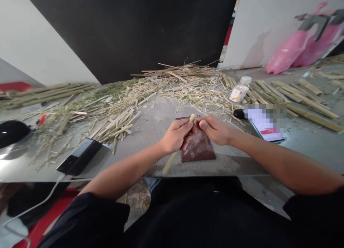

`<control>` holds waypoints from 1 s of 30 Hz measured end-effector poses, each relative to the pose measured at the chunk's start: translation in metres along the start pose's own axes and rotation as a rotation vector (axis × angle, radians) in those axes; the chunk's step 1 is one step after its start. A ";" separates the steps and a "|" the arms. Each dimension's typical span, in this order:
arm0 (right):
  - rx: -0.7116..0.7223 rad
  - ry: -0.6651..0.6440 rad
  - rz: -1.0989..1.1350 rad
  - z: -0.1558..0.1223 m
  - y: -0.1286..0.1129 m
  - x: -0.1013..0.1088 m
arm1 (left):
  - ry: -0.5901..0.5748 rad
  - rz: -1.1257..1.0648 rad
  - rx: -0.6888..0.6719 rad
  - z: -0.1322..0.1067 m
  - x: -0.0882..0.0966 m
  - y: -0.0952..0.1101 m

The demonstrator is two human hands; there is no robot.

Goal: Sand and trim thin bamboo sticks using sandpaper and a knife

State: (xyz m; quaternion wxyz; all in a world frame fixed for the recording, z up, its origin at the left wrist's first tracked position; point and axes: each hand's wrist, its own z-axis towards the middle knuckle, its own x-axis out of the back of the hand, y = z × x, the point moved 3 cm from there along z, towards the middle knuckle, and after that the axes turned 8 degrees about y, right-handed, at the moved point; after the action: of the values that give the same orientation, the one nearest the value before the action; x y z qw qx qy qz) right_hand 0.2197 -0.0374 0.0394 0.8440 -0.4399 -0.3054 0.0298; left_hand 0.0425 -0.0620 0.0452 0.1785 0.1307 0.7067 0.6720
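Note:
My left hand (176, 135) is closed around a pale bamboo stick (169, 164), which runs from below the hand up to a cut end (192, 117) above the fingers. My right hand (215, 130) is closed with its thumb raised, pinching the top edge of a reddish-brown sheet of sandpaper (199, 149) against the stick's upper part. The sheet lies on the grey floor under both hands.
Bamboo shavings and splints (150, 94) cover the floor ahead. Bamboo poles lie at left (45, 92) and right (301, 97). A small white bottle (240, 89), a phone (266, 124), a black power bank (79, 156) with cable, and pink sprayers (303, 44) sit around.

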 end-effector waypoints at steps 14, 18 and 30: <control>0.018 -0.012 0.063 -0.001 0.001 0.000 | -0.051 -0.141 0.069 -0.003 -0.004 0.002; 0.011 -0.029 0.068 -0.001 0.002 0.000 | -0.055 -0.141 0.076 -0.002 -0.005 0.002; -0.035 -0.051 -0.013 -0.004 0.001 0.004 | -0.119 0.057 -0.031 0.001 0.006 0.004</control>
State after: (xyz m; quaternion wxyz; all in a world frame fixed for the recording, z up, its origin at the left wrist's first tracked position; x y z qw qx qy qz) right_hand 0.2253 -0.0385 0.0382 0.8281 -0.4517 -0.3304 0.0301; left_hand 0.0377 -0.0581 0.0491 0.2030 0.1876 0.6804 0.6787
